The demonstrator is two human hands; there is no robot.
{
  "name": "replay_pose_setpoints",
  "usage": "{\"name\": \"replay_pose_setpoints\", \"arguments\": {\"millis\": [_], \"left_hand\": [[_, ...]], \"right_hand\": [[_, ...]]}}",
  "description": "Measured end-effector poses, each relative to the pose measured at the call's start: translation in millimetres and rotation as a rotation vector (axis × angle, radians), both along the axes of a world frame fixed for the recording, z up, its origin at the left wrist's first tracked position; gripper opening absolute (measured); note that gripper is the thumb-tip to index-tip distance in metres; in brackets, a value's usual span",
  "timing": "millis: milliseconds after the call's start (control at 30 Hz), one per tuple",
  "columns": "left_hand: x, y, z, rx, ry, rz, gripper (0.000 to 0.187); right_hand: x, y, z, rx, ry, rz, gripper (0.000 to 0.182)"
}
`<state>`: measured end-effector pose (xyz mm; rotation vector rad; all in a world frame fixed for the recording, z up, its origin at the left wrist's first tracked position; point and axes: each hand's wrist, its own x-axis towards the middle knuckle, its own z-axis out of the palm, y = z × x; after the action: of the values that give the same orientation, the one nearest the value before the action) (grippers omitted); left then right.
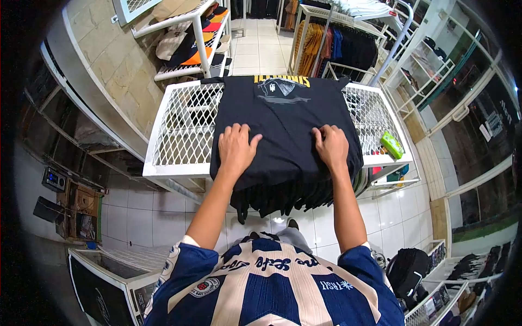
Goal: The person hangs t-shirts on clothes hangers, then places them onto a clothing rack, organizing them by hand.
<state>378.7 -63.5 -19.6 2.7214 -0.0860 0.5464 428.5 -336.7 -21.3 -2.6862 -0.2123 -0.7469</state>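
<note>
A black T-shirt [285, 114] with yellow lettering and a grey print lies spread on a white wire-mesh table [182, 127]. It rests on a stack of other black shirts whose edges hang over the near side. My left hand [237, 148] lies flat on the shirt's near left part, fingers spread. My right hand [330, 145] presses the near right part, with its fingers curled at the fabric.
A green packet [391, 144] lies on the mesh table at the right edge. White racks with folded caps and clothes [190, 46] stand at the back left, a rail of hanging shirts [337, 46] at the back. A black bag [406, 269] sits on the floor at right.
</note>
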Motion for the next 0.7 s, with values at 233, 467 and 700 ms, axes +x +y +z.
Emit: {"name": "replay_pose_setpoints", "arguments": {"millis": [233,467,700], "left_hand": [[20,-2,-16,0.036,-0.214,0.056,0.023],[34,5,-36,0.089,-0.102,0.067,0.051],[-10,22,-19,-0.113,-0.001,-0.180,0.052]], "right_hand": [[16,0,-23,0.056,-0.101,0.002,0.023],[29,0,-42,-0.140,-0.083,-0.115,0.050],[-16,-11,-25,0.105,0.028,0.188,0.046]]}}
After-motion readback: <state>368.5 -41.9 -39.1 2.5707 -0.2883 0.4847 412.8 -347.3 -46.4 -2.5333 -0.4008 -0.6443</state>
